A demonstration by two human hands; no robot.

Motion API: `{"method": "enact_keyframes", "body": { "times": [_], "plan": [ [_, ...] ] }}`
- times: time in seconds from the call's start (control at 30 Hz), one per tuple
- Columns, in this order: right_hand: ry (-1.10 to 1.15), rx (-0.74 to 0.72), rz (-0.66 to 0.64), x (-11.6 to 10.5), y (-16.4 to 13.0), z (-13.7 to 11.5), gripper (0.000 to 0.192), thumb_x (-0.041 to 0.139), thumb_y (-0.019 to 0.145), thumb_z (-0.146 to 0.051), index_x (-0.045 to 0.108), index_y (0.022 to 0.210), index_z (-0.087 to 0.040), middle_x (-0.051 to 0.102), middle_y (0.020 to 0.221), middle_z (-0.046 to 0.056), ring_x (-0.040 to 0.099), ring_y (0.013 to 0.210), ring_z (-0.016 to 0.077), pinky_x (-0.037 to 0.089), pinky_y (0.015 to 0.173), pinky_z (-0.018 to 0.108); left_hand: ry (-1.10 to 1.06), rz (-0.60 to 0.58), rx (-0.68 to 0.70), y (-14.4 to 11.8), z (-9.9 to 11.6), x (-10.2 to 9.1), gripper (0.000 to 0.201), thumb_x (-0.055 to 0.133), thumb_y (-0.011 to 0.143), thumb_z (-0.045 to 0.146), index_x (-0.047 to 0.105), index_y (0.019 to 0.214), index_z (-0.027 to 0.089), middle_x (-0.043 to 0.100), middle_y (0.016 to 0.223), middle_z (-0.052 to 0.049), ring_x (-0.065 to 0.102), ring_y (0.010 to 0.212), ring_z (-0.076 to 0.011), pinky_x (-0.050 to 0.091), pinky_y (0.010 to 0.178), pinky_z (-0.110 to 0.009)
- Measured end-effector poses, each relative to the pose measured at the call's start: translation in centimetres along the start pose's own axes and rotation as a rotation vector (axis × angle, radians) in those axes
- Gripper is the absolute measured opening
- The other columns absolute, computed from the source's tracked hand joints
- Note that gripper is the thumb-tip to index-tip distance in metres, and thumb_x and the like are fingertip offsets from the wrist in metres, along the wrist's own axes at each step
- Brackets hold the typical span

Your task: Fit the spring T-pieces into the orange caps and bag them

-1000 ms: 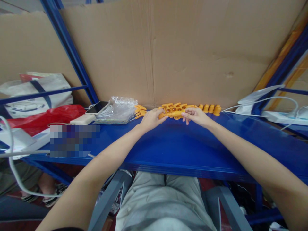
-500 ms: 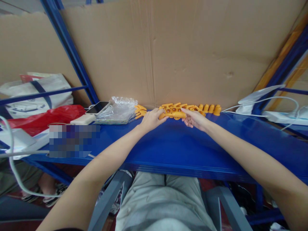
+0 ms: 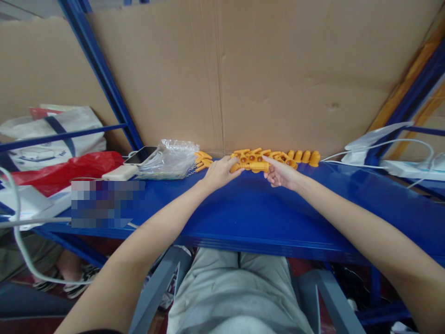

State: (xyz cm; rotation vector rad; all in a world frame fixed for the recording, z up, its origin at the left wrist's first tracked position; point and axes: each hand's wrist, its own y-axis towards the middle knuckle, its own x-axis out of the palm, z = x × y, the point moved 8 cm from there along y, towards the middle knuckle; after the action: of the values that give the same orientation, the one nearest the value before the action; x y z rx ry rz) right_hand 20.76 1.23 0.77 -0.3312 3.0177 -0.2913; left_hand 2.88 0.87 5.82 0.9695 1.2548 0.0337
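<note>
- Orange plastic piece [image 3: 253, 163]: at the shelf's [image 3: 243, 208] far edge, long axis left–right.
- Left hand [image 3: 219, 172] pinches its left end; right hand [image 3: 282, 172] its right end, equally near.

Left hand [image 3: 218, 172] and right hand [image 3: 282, 172] are pinching opposite ends of an orange plastic piece [image 3: 251, 161] at the back of the blue shelf [image 3: 250, 208]. More orange parts [image 3: 302, 157] are lining the cardboard wall [image 3: 264, 79]. A clear bag [image 3: 172, 158], phone [image 3: 141, 155] and red bag [image 3: 66, 169] are lying leftward.
</note>
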Motion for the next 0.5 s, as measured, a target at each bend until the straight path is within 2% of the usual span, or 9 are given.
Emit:
{"method": "enact_keyframes", "body": {
  "times": [0.13,0.23,0.3,0.37,0.5],
  "plan": [
    [-0.043,-0.001,-0.031,-0.1,-0.1,-0.1,0.062,0.040,0.098,-0.070,0.063,0.074,-0.018,0.064,0.054,0.006,0.046,0.033,0.0095,0.032,0.032,0.021,-0.040,0.013,0.001,0.2,-0.2,0.2,0.020,0.067,0.092,0.035,0.067,0.102,0.019,0.074,0.101,-0.009,0.070,0.094,-0.0228,0.052,0.076,-0.029],
    [0.002,-0.127,-0.048,-0.2,-0.3,-1.1,0.037,0.053,0.101,-0.050,0.066,0.090,-0.017,0.075,0.074,0.007,0.053,0.041,0.0090,0.041,0.039,0.021,-0.060,0.026,-0.002,0.2,-0.5,0.3,0.020,0.067,0.092,0.036,0.067,0.101,0.019,0.074,0.098,-0.008,0.071,0.093,-0.0223,0.052,0.076,-0.029],
    [0.023,-0.210,-0.032,-0.4,-0.4,-1.7,0.024,0.057,0.102,-0.036,0.067,0.093,-0.016,0.076,0.080,0.007,0.056,0.045,0.0086,0.044,0.044,0.020,-0.065,0.027,-0.001,0.3,-0.6,0.4,0.020,0.066,0.092,0.037,0.067,0.099,0.019,0.074,0.096,-0.008,0.071,0.092,-0.0220,0.052,0.076,-0.029],
    [0.019,-0.245,-0.018,-0.6,-0.3,-1.8,0.024,0.056,0.102,-0.032,0.068,0.091,-0.014,0.077,0.080,0.009,0.056,0.047,0.0087,0.045,0.046,0.021,-0.064,0.027,0.003,0.3,-0.6,0.4,0.020,0.065,0.093,0.037,0.067,0.099,0.018,0.074,0.096,-0.008,0.071,0.091,-0.0218,0.052,0.075,-0.029],
    [0.019,-0.219,-0.006,-0.5,0.1,-1.3,0.031,0.054,0.103,-0.037,0.068,0.089,-0.014,0.076,0.079,0.010,0.056,0.046,0.0091,0.044,0.045,0.021,-0.046,0.019,-0.001,0.3,-0.5,0.3,0.020,0.065,0.093,0.036,0.067,0.102,0.019,0.074,0.098,-0.008,0.070,0.092,-0.0217,0.052,0.075,-0.029]
  ]
}}
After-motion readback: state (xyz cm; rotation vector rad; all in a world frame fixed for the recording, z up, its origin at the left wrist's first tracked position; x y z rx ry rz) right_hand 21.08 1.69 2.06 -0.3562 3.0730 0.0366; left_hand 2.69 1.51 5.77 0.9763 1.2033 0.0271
